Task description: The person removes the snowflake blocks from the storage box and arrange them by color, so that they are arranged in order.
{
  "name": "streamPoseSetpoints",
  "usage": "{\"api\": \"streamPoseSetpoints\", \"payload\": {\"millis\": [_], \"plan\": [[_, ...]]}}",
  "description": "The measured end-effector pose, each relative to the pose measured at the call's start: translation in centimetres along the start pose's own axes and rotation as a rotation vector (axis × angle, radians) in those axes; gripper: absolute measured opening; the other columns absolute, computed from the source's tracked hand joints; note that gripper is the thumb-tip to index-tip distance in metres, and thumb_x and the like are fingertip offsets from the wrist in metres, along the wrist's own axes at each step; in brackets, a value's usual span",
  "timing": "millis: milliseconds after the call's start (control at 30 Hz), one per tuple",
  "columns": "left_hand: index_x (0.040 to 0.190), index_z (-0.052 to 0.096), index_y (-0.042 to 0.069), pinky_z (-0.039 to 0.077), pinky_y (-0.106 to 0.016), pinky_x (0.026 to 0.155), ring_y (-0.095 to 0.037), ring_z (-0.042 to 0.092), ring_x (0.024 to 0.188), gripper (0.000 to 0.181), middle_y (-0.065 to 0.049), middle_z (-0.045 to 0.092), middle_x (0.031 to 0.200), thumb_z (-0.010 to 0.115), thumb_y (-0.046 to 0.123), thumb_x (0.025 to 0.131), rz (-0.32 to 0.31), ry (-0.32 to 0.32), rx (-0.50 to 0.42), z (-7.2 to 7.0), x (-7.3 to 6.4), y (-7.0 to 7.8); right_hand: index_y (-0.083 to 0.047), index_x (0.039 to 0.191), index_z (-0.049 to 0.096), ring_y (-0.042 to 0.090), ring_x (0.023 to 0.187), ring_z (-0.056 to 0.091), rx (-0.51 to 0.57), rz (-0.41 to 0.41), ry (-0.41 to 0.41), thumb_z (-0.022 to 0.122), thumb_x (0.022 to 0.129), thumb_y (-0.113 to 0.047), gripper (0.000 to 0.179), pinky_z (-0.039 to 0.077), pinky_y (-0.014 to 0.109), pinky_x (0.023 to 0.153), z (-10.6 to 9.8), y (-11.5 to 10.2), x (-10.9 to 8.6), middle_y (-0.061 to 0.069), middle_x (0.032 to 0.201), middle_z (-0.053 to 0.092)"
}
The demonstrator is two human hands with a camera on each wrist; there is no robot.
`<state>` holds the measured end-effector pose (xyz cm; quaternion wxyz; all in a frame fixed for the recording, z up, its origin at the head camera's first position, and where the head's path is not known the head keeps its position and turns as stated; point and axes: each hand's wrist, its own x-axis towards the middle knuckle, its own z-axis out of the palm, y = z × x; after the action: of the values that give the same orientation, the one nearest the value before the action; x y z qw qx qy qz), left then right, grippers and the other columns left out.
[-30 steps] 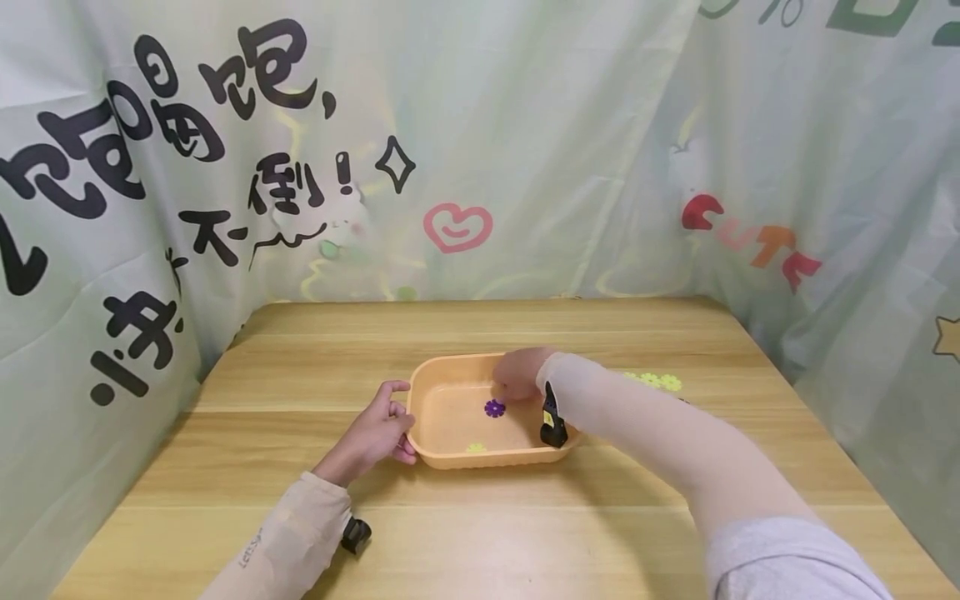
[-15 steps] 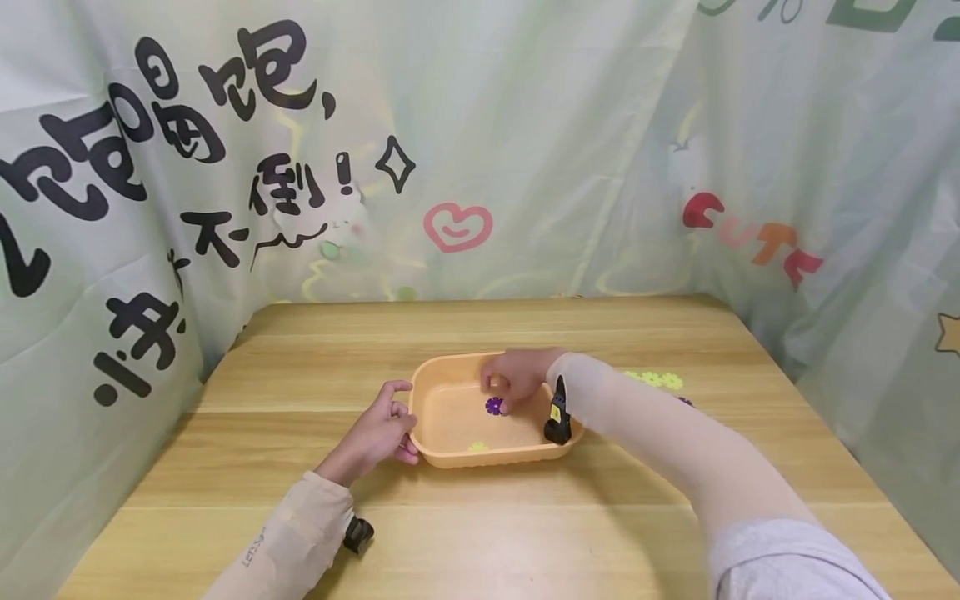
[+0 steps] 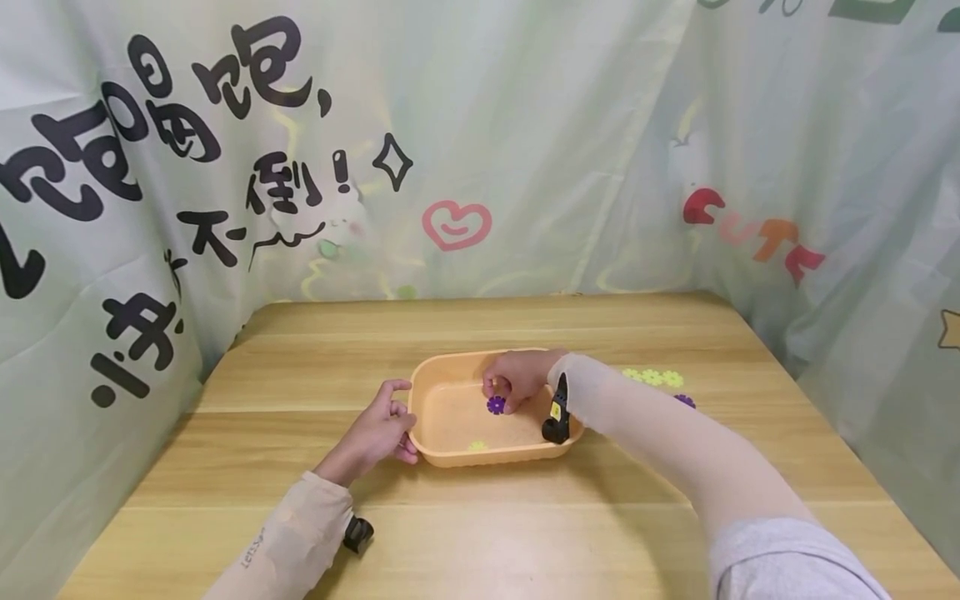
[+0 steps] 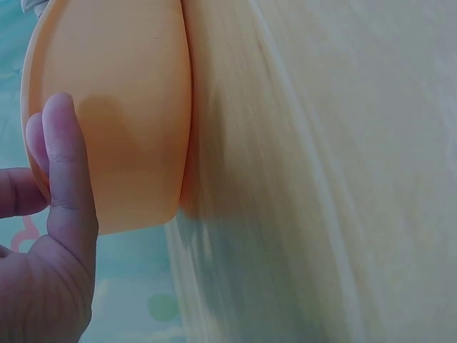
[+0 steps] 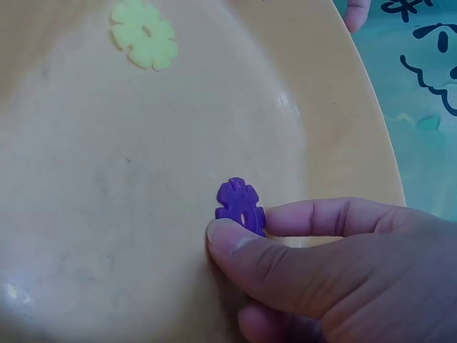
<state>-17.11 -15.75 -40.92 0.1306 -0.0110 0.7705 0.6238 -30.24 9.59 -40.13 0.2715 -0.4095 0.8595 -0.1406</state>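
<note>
An orange plastic basin [image 3: 450, 425] sits on the table. My left hand [image 3: 378, 433] holds its left end by the rim; in the left wrist view the thumb [image 4: 68, 157] lies along the outer wall [image 4: 136, 143]. Inside the basin, my right hand [image 3: 521, 377] pinches a purple flower-shaped plastic piece [image 5: 239, 204] between thumb and index finger. The piece stands tilted up from the basin floor, its lower part hidden by the thumb. A yellow flower-shaped piece [image 5: 145, 34] lies flat on the basin floor, apart from the right hand, towards the near wall in the head view.
Beyond the right forearm, a row of yellow flower-shaped pieces [image 3: 652, 377] lies on the wooden table [image 3: 510, 533]. A purple piece [image 3: 684, 401] lies close by, partly covered by that forearm. A printed curtain [image 3: 525, 167] hangs behind the table and along its sides.
My right hand has come down slightly left and nearer onto the purple piece, taken it between its fingers and tilted it up. The left hand keeps its place on the basin.
</note>
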Motion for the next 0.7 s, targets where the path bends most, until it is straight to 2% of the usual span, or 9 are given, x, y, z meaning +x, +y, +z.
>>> {"api": "streamPoseSetpoints", "payload": {"millis": [167,433,700], "plan": [[0.144,0.027,0.011,0.06,-0.04,0.054,-0.025,0.058,0.058,0.052,-0.015,0.045,0.092,0.047,-0.002,0.098,-0.007,0.001,-0.006,-0.01,0.12,0.01,-0.013,0.09,0.06,0.006,0.063,0.05,-0.037,-0.011,-0.01,0.08,0.079,-0.006,0.024,0.042,0.017,0.058,-0.15,-0.25,-0.02,-0.005,0.065,0.053],[0.144,0.027,0.01,0.06,-0.04,0.054,-0.025,0.058,0.058,0.052,-0.016,0.045,0.093,0.047,-0.002,0.097,-0.006,-0.006,-0.002,0.01,0.2,-0.06,-0.017,0.082,0.053,0.007,0.068,0.051,-0.118,-0.003,-0.004,0.081,0.079,-0.01,0.029,0.044,0.019,0.062,-0.01,-0.18,0.01,-0.006,0.071,0.053],[0.143,0.028,0.01,0.06,-0.039,0.054,-0.025,0.058,0.058,0.052,-0.017,0.046,0.093,0.047,-0.002,0.097,-0.007,-0.003,0.0,0.07,0.24,0.14,-0.014,0.076,0.047,0.008,0.07,0.05,-0.106,-0.013,0.0,0.08,0.079,-0.009,0.033,0.042,0.019,0.061,-0.07,-0.24,-0.35,-0.005,0.072,0.051]]}}
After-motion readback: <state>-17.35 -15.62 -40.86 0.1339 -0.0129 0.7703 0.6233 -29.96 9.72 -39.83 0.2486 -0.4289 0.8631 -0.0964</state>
